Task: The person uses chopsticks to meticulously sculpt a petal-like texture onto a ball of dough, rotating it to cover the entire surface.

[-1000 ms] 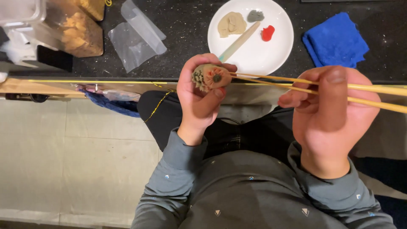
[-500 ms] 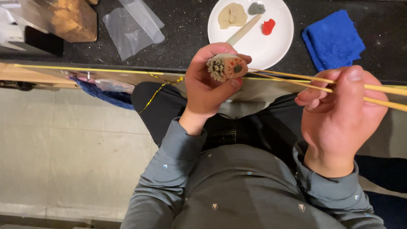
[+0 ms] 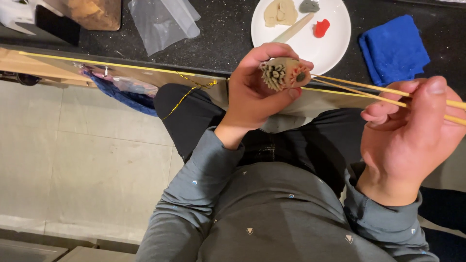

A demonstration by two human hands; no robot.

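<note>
My left hand (image 3: 255, 94) is closed around a small round dough figure (image 3: 284, 73), tan with cut ridges and a dark dot on its face. My right hand (image 3: 412, 133) grips a pair of wooden chopsticks (image 3: 369, 91) whose tips reach the figure's right side. Both hands are held above my lap, just in front of the black counter edge. Behind them a white plate (image 3: 335, 43) carries a beige lump (image 3: 280, 12), a grey lump (image 3: 308, 6), a red piece (image 3: 321, 27) and a pale stick (image 3: 292, 31).
A folded blue cloth (image 3: 394, 47) lies right of the plate on the black counter (image 3: 223, 34). Clear plastic bags (image 3: 165, 22) and a brown packet (image 3: 92, 12) sit at the left. Below the counter hang a blue fabric (image 3: 124, 94) and a tiled floor (image 3: 73, 160).
The view has shifted, so both hands sit further right in frame. My left hand has turned the figure slightly; the chopstick tips stay at its right side.
</note>
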